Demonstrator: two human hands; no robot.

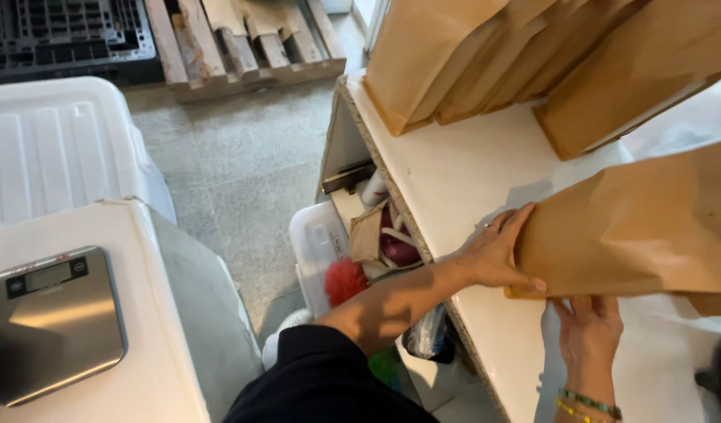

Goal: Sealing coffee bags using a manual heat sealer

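Left hand (498, 254) pressed flat, fingers spread, against the near end of a large brown paper bag (643, 227) lying on its side on the white countertop (454, 168). Right hand (588, 325) under the bag's lower edge, fingers loosely curled up against it, grasp not clear. Beyond the bag, a row of upright brown paper bags (486, 55). Left of the countertop, a steel kitchen scale (53, 321) on a white plastic bin lid (153, 345).
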